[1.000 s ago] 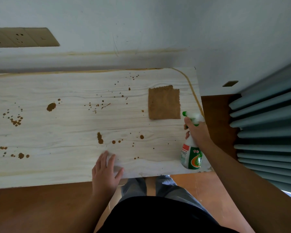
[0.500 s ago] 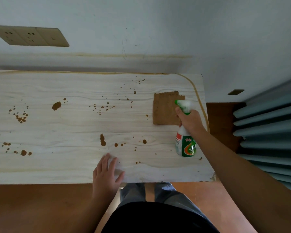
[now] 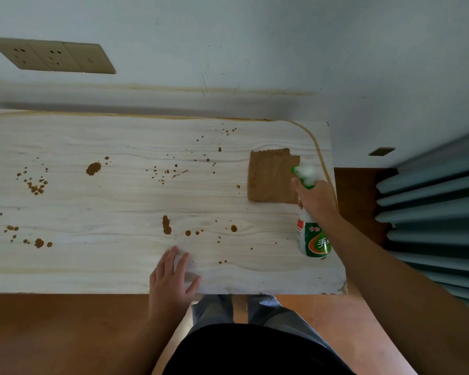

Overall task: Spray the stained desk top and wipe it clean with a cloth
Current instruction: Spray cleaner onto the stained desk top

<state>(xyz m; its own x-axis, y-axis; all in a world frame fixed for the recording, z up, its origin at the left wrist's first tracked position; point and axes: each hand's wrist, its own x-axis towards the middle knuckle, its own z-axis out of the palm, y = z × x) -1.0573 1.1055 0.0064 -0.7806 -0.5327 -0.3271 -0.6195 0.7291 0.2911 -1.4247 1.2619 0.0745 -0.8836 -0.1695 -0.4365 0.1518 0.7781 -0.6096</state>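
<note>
- I see the counter (image 3: 119, 201) filling most of the head view: a pale wood-grain top pushed against a grey-white wall (image 3: 255, 50), with brown stains (image 3: 166, 225) spattered across it from the far left to near the right end.
- On the right I see pleated grey-blue curtains (image 3: 431, 212), and below the counter's near edge the orange-brown floor (image 3: 52, 334).
- A beige socket panel (image 3: 52, 55) sits on the wall at upper left.
- My right arm reaches in from the lower right, stretched forward over the counter's right end.
- The brown cloth (image 3: 268, 177) lies flat on the counter near the far right corner, just left of the raised bottle.
- The spray bottle (image 3: 313, 239) is white with a green and orange label; it hangs upright over the counter's right edge, its base towards the near side.
- My right hand (image 3: 318, 197) has its grip wrapped closed around the bottle's neck, with the green-and-white trigger head sticking out above the knuckles and overlapping the cloth's right edge in the view.
- My left hand (image 3: 171, 280) lies palm down on the counter's near edge, fingers spread and flat, its grip open and holding nothing. It sits just short of the central stains.
</note>
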